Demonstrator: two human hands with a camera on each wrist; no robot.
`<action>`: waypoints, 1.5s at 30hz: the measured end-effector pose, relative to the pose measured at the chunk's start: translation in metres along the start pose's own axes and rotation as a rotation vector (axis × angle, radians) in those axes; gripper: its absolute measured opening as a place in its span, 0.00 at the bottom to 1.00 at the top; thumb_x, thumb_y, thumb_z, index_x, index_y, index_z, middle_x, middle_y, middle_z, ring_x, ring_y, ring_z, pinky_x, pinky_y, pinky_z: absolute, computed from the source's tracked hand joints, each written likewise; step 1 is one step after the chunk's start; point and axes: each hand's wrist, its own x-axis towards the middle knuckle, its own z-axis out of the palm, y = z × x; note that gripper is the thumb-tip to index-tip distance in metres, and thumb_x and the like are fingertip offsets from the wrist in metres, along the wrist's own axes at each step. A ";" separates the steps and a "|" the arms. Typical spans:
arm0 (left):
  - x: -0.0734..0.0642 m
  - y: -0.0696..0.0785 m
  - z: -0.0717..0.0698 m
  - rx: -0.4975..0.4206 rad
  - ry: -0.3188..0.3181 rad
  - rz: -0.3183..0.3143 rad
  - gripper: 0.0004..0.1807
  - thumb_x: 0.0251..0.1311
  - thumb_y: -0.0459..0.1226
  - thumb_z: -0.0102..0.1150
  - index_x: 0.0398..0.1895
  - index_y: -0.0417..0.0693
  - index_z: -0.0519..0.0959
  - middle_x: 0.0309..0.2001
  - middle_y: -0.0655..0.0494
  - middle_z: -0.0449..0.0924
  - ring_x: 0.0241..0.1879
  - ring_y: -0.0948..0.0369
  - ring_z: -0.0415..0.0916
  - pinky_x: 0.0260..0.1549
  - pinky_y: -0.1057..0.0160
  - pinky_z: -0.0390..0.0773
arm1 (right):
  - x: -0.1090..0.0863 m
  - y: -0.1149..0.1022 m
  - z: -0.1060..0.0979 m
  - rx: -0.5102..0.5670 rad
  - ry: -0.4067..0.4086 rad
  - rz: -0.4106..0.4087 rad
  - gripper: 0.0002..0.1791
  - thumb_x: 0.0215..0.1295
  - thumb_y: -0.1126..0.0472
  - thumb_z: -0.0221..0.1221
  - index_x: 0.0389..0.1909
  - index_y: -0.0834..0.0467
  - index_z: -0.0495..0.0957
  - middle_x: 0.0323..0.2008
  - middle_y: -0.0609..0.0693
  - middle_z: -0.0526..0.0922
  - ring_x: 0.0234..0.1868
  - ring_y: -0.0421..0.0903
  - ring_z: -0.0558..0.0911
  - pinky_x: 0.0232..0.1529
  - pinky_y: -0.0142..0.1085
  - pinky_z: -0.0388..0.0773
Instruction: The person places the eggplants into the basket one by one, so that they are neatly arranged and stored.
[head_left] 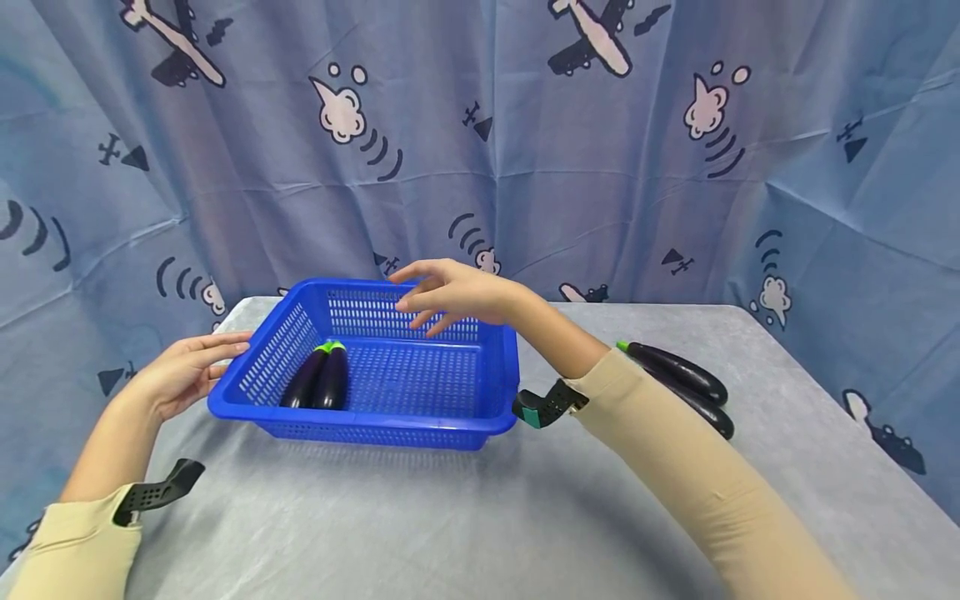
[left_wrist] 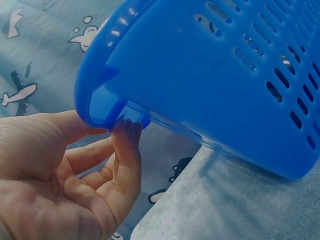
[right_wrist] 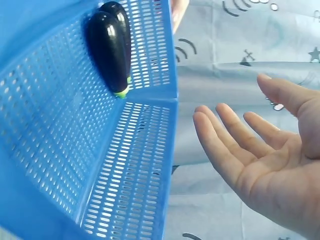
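Observation:
A blue plastic basket [head_left: 420, 423] with slotted walls stands on the table, and two dark eggplants [head_left: 331, 379] with green stem ends lie side by side at its left. My left hand [head_left: 176, 375] pinches the basket's left rim; in the left wrist view the thumb and fingers meet at the rim's edge [left_wrist: 85, 90]. Above the basket's back right part hovers my right hand [head_left: 457, 293], fingers spread and loosely bent, holding nothing. The right wrist view shows that palm and its fingers apart from the basket wall [right_wrist: 135, 165].
Two more eggplants [head_left: 678, 372] lie together on the grey table [head_left: 795, 433], right of the basket and partly behind my right forearm. A blue curtain [head_left: 450, 133] with airplane prints hangs behind the table and along its sides.

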 end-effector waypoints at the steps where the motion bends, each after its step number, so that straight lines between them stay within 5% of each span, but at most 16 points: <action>1: 0.000 0.000 0.000 0.001 0.002 -0.002 0.19 0.82 0.37 0.51 0.39 0.70 0.89 0.41 0.69 0.88 0.39 0.65 0.88 0.39 0.65 0.90 | -0.002 0.000 -0.001 -0.008 0.012 -0.011 0.30 0.79 0.59 0.61 0.77 0.57 0.67 0.67 0.61 0.79 0.59 0.59 0.86 0.54 0.50 0.88; 23: -0.003 -0.001 -0.003 0.050 0.013 0.010 0.18 0.82 0.38 0.53 0.39 0.72 0.88 0.41 0.71 0.87 0.40 0.67 0.87 0.40 0.65 0.89 | -0.072 0.015 -0.012 -0.105 0.229 -0.183 0.30 0.78 0.63 0.60 0.77 0.58 0.66 0.61 0.61 0.83 0.57 0.58 0.86 0.52 0.52 0.88; 39: -0.002 0.000 0.001 0.075 0.021 0.005 0.18 0.83 0.39 0.50 0.39 0.71 0.86 0.41 0.71 0.87 0.39 0.67 0.87 0.39 0.65 0.89 | -0.136 0.049 -0.024 -0.209 0.388 -0.169 0.29 0.78 0.61 0.61 0.76 0.57 0.68 0.61 0.62 0.84 0.53 0.57 0.88 0.53 0.51 0.88; 45: -0.001 0.001 0.000 0.088 0.021 0.008 0.18 0.83 0.39 0.49 0.39 0.71 0.86 0.41 0.71 0.87 0.38 0.66 0.88 0.39 0.65 0.89 | -0.158 0.060 -0.029 -0.237 0.428 -0.185 0.29 0.78 0.65 0.59 0.77 0.59 0.67 0.61 0.63 0.83 0.53 0.58 0.88 0.49 0.42 0.89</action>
